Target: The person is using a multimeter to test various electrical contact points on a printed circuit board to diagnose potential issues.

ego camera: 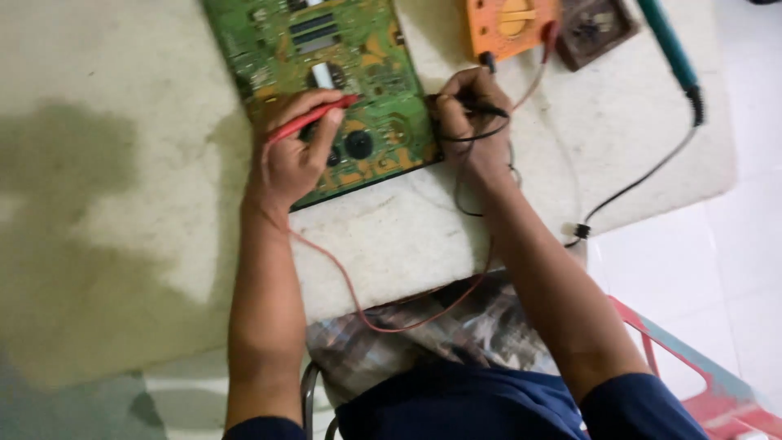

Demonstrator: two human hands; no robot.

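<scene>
From my head camera, my left hand grips the red probe on the green circuit board lying on the counter. My right hand pinches the black probe at the board's edge. I judge I am measuring; next, both tips need steady contact.

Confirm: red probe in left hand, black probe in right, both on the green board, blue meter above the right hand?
Not quite. The meter is orange, not blue, as the head view shows. The rest holds: left hand holds the red probe, right hand the black probe, on the green board.
</scene>
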